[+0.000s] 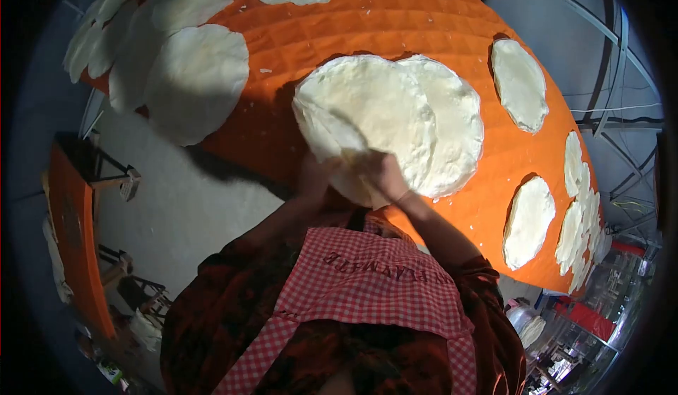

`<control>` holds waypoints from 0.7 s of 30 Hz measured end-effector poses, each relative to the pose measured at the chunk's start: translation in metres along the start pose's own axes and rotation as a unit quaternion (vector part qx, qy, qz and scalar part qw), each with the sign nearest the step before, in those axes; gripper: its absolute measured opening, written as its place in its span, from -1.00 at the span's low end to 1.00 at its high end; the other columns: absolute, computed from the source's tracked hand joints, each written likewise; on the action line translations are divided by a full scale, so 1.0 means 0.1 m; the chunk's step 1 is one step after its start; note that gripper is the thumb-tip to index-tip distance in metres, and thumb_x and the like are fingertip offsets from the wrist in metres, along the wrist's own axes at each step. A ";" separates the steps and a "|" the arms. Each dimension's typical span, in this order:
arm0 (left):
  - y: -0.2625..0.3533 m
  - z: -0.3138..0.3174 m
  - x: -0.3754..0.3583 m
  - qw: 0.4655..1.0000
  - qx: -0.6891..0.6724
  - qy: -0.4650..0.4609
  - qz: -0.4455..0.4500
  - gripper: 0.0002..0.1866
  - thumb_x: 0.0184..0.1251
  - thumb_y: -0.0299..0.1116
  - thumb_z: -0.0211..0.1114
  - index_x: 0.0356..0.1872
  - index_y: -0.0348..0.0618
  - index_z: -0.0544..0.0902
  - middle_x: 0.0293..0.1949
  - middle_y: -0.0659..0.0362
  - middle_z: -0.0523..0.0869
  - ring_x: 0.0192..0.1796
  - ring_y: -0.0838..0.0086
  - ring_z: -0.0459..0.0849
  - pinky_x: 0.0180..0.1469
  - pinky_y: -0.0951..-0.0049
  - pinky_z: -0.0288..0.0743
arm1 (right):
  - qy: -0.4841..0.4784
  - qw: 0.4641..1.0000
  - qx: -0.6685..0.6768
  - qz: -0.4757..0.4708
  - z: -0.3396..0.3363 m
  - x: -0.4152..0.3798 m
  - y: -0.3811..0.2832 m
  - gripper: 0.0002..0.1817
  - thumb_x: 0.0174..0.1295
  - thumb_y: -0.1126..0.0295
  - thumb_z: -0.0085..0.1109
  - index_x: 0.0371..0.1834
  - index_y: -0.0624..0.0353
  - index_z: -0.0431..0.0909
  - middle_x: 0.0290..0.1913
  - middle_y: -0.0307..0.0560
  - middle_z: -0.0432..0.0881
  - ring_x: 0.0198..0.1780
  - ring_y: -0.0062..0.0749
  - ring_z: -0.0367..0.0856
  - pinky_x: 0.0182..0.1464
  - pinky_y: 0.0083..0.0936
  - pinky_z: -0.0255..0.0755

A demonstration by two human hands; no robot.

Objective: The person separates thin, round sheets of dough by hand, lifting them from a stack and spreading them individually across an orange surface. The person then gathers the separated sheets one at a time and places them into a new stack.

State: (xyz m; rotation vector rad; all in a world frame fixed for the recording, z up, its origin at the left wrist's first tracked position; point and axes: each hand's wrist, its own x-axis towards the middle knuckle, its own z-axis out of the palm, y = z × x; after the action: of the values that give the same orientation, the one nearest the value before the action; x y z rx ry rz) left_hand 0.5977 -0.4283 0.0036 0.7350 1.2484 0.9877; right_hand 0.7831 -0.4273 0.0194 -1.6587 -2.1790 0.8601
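Note:
Two thin, pale dough rounds overlap on the orange cloth in front of me. The left dough round lies over part of the right dough round, and its near left edge is lifted and folded. My right hand has its fingers closed on that near edge. Beside it, in shadow and slightly blurred, my left hand grips the same round's edge further left. A flap of the dough hangs down between the hands, over the edge of the table. My fingertips are partly hidden.
The orange cloth is quilted. More dough rounds lie at left, along the back and at right, such as one dough round near the far edge. Another orange-covered table stands at left. Metal bars are at right.

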 end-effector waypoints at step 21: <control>0.19 -0.54 0.59 0.895 0.424 0.048 0.132 -0.65 0.26 -0.30 0.18 0.01 -0.26 0.53 -0.09 -0.01 0.62 -0.02 0.24 0.57 0.07 0.27 0.38 | -0.156 0.946 0.278 0.057 -2.70 1.13 1.04 -0.56 -0.01 0.38 0.29 -0.04 0.35 0.53 -0.23 -0.11 0.64 -0.31 -0.48 0.54 -0.20 -0.52 0.45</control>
State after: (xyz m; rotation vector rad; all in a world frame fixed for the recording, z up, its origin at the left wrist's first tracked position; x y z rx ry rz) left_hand 0.5431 -0.3701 -0.0151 1.5818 1.7113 0.6610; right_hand 0.9760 -0.2250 0.1538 -1.4363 -1.7711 1.6843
